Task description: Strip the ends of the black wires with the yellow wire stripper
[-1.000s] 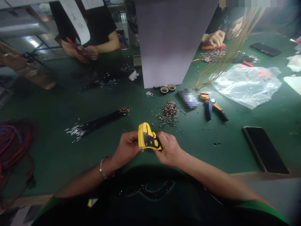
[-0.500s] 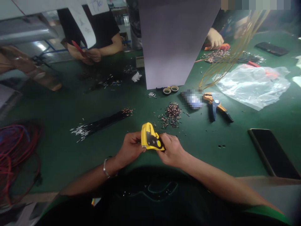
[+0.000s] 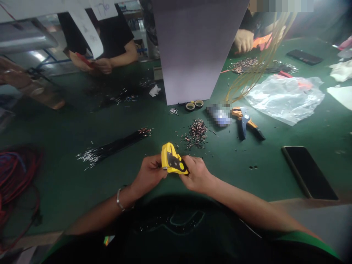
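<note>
While the right hand (image 3: 195, 173) has its grip clenched around the handle of a yellow tool (image 3: 172, 160), the head view shows that tool raised over the near middle of the green counter (image 3: 132, 117), its head toward the left. The left hand (image 3: 148, 175) is just beside the tool's head, fingers drawn together; what its grip grasps, if anything, is hidden, so I cannot tell. Just beyond the tool, slightly right, lies a pile of small cut pieces (image 3: 198, 129), and farther back two ring-shaped rolls (image 3: 190, 106) rest near the foot of a pale panel (image 3: 192, 51). To the left, a bundle of black wires (image 3: 115, 146) lies aslant, silvery ends left and coppery ends right. On the right are blue-and-orange pliers (image 3: 242, 129), with a phone (image 3: 309, 172) nearer and a clear plastic bag (image 3: 286, 102) farther. Far left, a co-worker's hands (image 3: 103, 66) hold a red tool (image 3: 84, 59).
</note>
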Demonstrator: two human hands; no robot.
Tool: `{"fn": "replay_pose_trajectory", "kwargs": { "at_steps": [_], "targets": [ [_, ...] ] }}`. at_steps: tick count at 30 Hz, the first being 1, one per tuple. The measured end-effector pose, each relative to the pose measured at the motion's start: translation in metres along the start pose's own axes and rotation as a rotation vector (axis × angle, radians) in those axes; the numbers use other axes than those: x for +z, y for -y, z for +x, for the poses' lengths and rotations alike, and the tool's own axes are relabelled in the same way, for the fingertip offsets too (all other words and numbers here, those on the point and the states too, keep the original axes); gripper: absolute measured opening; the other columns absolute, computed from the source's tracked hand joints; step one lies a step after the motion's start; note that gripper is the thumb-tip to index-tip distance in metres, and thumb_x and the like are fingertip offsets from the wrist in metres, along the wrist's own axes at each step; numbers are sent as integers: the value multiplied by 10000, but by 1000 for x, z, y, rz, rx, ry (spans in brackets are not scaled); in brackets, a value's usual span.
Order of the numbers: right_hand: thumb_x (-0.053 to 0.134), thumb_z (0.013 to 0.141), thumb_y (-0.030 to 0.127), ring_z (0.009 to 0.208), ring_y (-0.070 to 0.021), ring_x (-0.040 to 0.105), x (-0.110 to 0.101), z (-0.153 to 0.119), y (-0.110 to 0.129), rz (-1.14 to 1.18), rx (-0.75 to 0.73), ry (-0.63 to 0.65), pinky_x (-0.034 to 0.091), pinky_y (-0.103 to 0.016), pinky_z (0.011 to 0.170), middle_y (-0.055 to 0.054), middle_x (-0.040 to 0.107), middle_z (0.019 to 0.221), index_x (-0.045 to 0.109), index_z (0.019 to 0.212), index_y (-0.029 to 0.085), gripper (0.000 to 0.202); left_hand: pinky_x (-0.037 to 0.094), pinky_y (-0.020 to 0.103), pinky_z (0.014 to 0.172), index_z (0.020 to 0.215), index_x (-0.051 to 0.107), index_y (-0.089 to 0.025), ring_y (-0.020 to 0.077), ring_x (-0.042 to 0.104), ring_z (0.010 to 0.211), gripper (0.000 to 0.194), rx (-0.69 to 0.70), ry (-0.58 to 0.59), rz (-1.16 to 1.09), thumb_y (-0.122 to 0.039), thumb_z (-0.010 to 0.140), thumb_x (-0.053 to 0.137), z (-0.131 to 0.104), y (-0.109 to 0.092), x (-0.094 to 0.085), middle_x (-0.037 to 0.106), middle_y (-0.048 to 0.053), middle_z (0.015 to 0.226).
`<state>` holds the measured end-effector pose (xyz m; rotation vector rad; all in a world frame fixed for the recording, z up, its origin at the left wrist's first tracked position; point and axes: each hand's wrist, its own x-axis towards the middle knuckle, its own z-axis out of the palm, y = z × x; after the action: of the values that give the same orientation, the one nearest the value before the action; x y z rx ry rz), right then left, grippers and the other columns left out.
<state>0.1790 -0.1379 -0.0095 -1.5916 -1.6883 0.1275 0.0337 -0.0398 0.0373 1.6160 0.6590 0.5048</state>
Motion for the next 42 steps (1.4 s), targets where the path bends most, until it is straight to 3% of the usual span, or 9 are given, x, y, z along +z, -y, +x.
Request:
{"fn": "replay_pose_trajectory", "kwargs": {
  "at_steps": [6, 10, 14, 21, 26, 32, 37, 40, 42],
  "targets": [
    [437, 701, 166, 490, -145, 404, 1, 0, -1, -10, 12, 0, 295, -280, 502, 6, 475, 586, 333, 724, 231, 125, 299, 160, 426, 488, 488, -148, 46, 346, 445, 169, -27, -5, 1, -97, 624, 575, 1, -1, 1, 455, -59, 453],
    [441, 691, 177, 491, -141, 399, 2, -1, -3, -2, 45, 22, 302, -275, 508, 7, 479, 590, 339, 722, 229, 119, 343, 168, 452, 488, 490, -148, 49, 375, 452, 212, -49, -5, -24, -122, 663, 607, 1, -3, 2, 469, -62, 457],
    [457, 665, 178, 491, -128, 387, 1, -1, -2, 74, 96, 53, 297, -259, 501, 19, 461, 585, 349, 710, 226, 126, 352, 171, 465, 562, 566, -146, 58, 412, 486, 147, -67, 5, -58, -148, 692, 634, 0, -2, 3, 497, -54, 491],
    [472, 615, 151, 505, -91, 396, -4, 3, 5, 530, 434, 198, 316, -215, 480, 48, 447, 570, 445, 668, 195, 74, 219, 180, 386, 678, 663, -151, 37, 295, 417, 119, -232, 53, -182, -251, 742, 651, 2, 4, 0, 446, -54, 469],
    [505, 620, 136, 406, -75, 424, 0, 2, 4, 938, 662, 280, 342, -200, 405, 71, 484, 518, 525, 750, 181, 139, 166, 193, 358, 644, 671, -159, 21, 293, 373, 116, -312, 35, -334, -266, 687, 686, 6, 5, 2, 562, -9, 525],
    [537, 614, 124, 298, -70, 403, 2, 3, 2, 1106, 750, 307, 336, -192, 334, 107, 464, 405, 516, 735, 183, 136, 168, 188, 338, 661, 666, -155, 14, 312, 347, 98, -367, 25, -390, -238, 649, 717, 8, 4, 3, 585, -9, 538],
    [565, 611, 132, 287, -76, 407, -4, 8, -3, 1221, 787, 272, 349, -199, 328, 88, 500, 383, 520, 726, 173, 130, 277, 197, 360, 729, 674, -141, 41, 353, 338, 191, -320, 51, -288, -321, 781, 642, 10, 0, -4, 476, -44, 413],
    [577, 602, 127, 284, -79, 405, -5, 9, -7, 1305, 841, 216, 358, -208, 310, 79, 510, 396, 529, 710, 169, 125, 397, 208, 445, 814, 684, -124, 72, 490, 429, 290, -193, 20, -175, -366, 872, 535, 13, 0, -11, 569, 1, 495],
    [582, 593, 116, 287, -79, 403, -6, 10, -8, 1348, 856, 227, 366, -210, 304, 77, 506, 396, 538, 690, 166, 118, 469, 226, 541, 864, 691, -128, 90, 560, 528, 239, -85, -39, -76, -313, 870, 540, 15, 1, -15, 632, 23, 596]
  ]
}}
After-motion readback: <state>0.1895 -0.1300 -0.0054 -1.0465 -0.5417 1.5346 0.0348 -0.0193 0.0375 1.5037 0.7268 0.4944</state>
